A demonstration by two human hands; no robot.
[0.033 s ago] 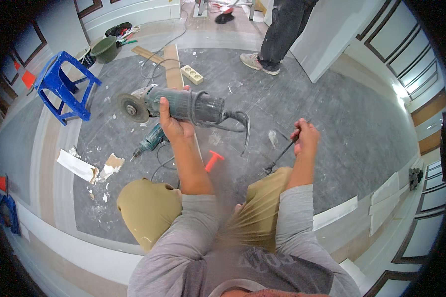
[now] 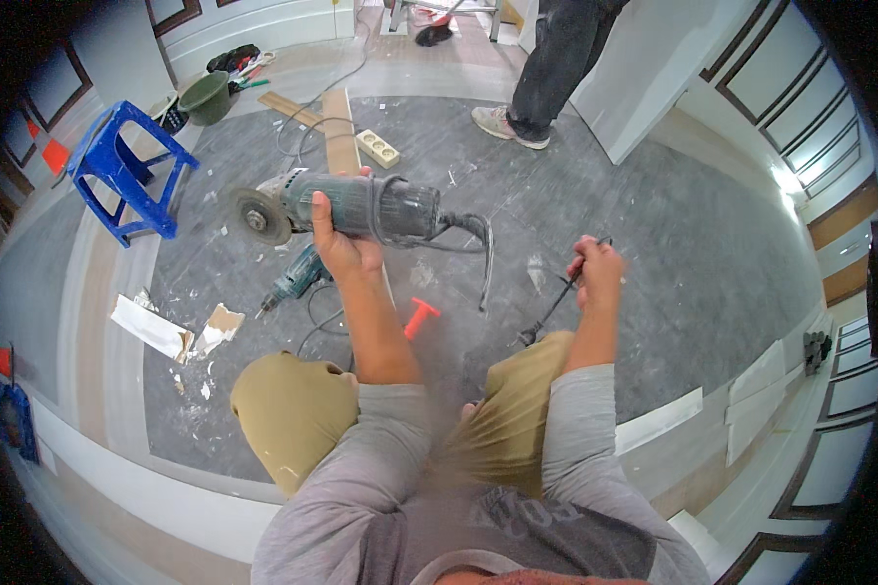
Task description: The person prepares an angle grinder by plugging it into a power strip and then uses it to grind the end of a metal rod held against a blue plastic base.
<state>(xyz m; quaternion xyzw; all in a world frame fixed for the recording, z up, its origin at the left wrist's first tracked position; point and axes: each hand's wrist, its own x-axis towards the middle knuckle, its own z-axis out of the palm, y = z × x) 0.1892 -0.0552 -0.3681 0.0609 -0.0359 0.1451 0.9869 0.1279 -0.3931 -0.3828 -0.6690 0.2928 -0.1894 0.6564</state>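
My left hand [image 2: 346, 239] grips an angle grinder [image 2: 400, 208] round its dark body, held level above the floor. Its cutting disc [image 2: 258, 215] points to the left, and some of its cord [image 2: 485, 258] is wrapped round the body and droops at the right end. My right hand [image 2: 597, 265] is closed on a dark power cord [image 2: 559, 300], whose plug [image 2: 529, 334] hangs below near my right knee. Under the grinder a green drill [image 2: 293, 283] lies on the floor. A small orange-red T-shaped piece [image 2: 421, 317] rests beside my left forearm.
Beyond the grinder lie a white socket strip [image 2: 379, 148] and wooden boards [image 2: 340, 127]. A blue stool [image 2: 132, 171] and a green bucket [image 2: 205, 98] stand at the left. Broken white pieces [image 2: 153, 327] litter the floor. Another person's leg [image 2: 551, 73] is near a white panel [image 2: 644, 78].
My right hand has shifted very slightly with the cord, and the plug hangs a little lower. The broom at the back has moved left. The grinder is almost still.
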